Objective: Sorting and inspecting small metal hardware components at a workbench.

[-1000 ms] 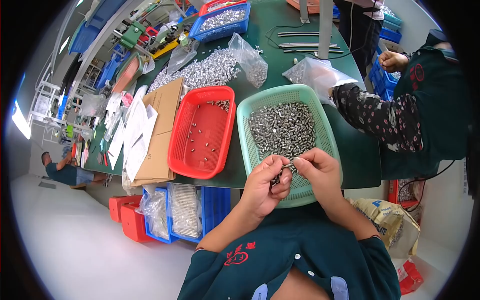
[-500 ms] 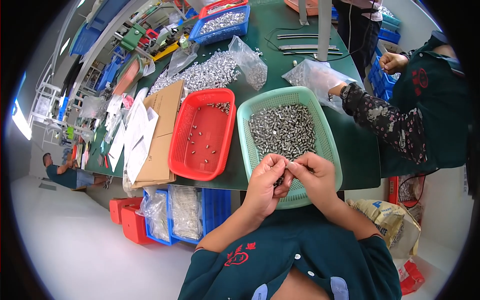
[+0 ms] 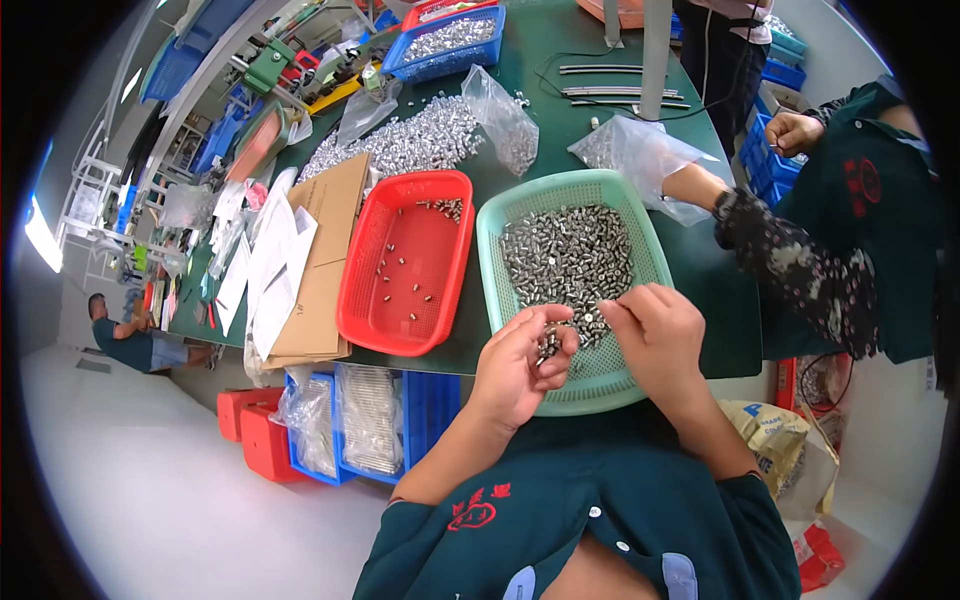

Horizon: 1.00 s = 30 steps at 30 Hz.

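Note:
A light green plastic basket (image 3: pixel 488 262) stands in front of me, with a heap of small metal cylinders (image 3: pixel 565 250) in it. Over its near left part is my left hand (image 3: pixel 512 372), palm up, its curled fingers cupping several of the same small metal cylinders (image 3: pixel 547 346). My right hand (image 3: pixel 660 335) hovers above the basket's near right part, a little apart from the left. Its thumb and fingers are pinched together; what lies between them, if anything, is too small to make out. To the left, a red plastic basket (image 3: pixel 392 285) holds some scattered metal cylinders.
Cardboard (image 3: pixel 325 255) and white papers (image 3: pixel 278 285) lie left of the red basket. Farther back are a pile of shiny parts (image 3: pixel 410 140), a clear bag (image 3: pixel 503 120) and a blue basket (image 3: pixel 445 62). On the right, a co-worker's hand (image 3: pixel 692 187) reaches to another clear bag (image 3: pixel 620 150).
My hands, together half a second ago, have parted. The right moved right; the left opened somewhat, showing the cylinders in it. The co-worker's arm shifted slightly right.

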Motion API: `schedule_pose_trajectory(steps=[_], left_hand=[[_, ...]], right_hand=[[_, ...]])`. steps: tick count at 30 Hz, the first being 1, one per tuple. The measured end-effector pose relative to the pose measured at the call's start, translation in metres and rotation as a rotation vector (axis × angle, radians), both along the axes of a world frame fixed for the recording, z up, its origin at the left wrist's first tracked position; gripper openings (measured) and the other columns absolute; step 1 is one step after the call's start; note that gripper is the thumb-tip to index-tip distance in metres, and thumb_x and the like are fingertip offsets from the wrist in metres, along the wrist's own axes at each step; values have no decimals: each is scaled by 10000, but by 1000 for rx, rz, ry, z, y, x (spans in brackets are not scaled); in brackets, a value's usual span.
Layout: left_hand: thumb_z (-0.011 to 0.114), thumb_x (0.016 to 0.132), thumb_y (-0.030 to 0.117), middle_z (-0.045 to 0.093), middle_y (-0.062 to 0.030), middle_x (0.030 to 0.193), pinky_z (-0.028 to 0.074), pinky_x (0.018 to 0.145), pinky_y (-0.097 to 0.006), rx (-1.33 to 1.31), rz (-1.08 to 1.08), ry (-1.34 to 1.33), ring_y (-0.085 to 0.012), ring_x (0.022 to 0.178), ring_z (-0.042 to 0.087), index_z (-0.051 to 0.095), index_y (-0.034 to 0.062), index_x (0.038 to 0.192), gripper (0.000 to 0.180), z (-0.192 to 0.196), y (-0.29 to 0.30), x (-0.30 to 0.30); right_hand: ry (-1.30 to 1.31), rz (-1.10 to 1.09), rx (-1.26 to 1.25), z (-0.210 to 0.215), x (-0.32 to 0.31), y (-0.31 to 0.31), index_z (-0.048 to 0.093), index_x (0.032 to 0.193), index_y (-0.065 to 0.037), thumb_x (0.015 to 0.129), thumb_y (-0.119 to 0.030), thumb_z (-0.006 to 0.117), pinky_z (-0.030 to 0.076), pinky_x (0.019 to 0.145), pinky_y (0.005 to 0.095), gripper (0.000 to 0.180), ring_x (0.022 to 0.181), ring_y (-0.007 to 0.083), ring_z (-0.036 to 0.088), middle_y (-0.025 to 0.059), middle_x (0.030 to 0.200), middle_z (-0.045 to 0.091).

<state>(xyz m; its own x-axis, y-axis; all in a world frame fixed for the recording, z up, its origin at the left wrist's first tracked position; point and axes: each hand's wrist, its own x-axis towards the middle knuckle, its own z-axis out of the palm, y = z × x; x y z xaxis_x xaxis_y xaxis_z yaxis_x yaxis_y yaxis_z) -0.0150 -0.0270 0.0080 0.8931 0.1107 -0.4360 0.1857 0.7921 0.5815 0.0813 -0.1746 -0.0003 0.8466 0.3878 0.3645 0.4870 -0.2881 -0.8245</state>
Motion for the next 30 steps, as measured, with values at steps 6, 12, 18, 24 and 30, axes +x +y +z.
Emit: schedule_pose_trajectory(steps=[6, 12, 18, 24, 30], left_hand=[[387, 951, 198, 485, -67, 679, 251, 406, -188, -49, -97, -24, -70, 462, 304, 500, 10, 1117, 275, -5, 5, -1], [382, 950, 189, 481, -68, 650, 233, 394, -196, -139, -139, -123, -60, 430, 268, 493, 14, 1140, 281, -8, 0, 0], [379, 954, 211, 441, -37, 610, 232, 379, -195, -134, -130, -96, -61, 435, 288, 481, 7, 1185, 324, -7, 0, -1], [377, 952, 210, 475, -61, 630, 235, 396, -201, -41, -156, -139, -67, 430, 270, 486, 12, 1167, 312, -5, -2, -1], [368, 957, 233, 478, -66, 624, 246, 413, -200, 235, -175, -120, -67, 441, 276, 474, 11, 1189, 338, 4, -10, 3]], right_hand=[[-63, 95, 96, 12, -5, 1, 560, 670, -16, 787, -85, 660, 359, 485, 259, 169, 516, 147, 477, 47, 574, 501], [505, 203, 424, -11, -16, 10, 589, 735, 11, 853, -89, 621, 340, 501, 221, 159, 599, 30, 426, -23, 617, 493], [303, 232, 291, -4, -18, 8, 602, 746, 13, 823, -73, 643, 359, 505, 238, 122, 567, 77, 456, 22, 619, 526], [162, 235, 266, 0, -16, 8, 613, 757, 15, 809, -60, 647, 407, 520, 256, 96, 590, 105, 532, 55, 646, 570], [797, 343, 536, -4, -22, 11, 612, 813, 6, 856, -91, 612, 431, 540, 233, 105, 609, 92, 537, 25, 664, 578]])
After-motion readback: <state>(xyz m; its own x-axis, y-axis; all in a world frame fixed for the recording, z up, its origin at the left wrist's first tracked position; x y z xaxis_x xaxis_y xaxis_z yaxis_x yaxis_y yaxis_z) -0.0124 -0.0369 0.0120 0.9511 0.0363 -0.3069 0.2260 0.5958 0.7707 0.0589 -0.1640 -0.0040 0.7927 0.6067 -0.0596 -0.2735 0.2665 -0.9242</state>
